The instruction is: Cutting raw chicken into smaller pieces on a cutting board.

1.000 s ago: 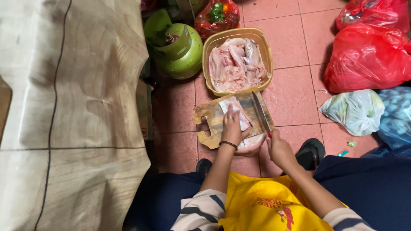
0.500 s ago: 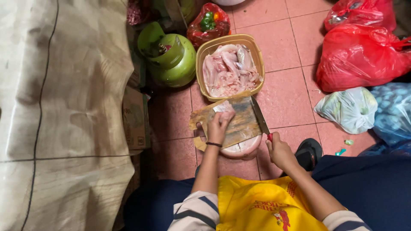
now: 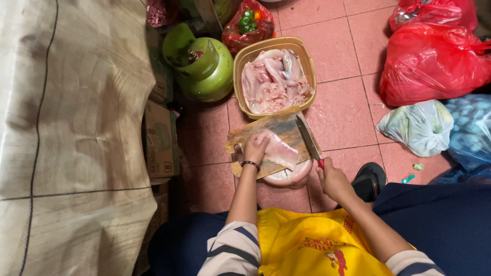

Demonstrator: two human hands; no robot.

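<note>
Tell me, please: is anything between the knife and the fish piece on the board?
Nothing visible. The right hand holds the knife, whose blade lies over the board right beside the fish piece. The left hand presses the piece's other end, away from the blade.

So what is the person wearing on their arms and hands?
Both arms have striped sleeves, white with dark navy bands, pushed up near the elbows. The left hand has a thin dark bracelet at the wrist. The right hand is bare: no gloves, no rings visible.
</note>
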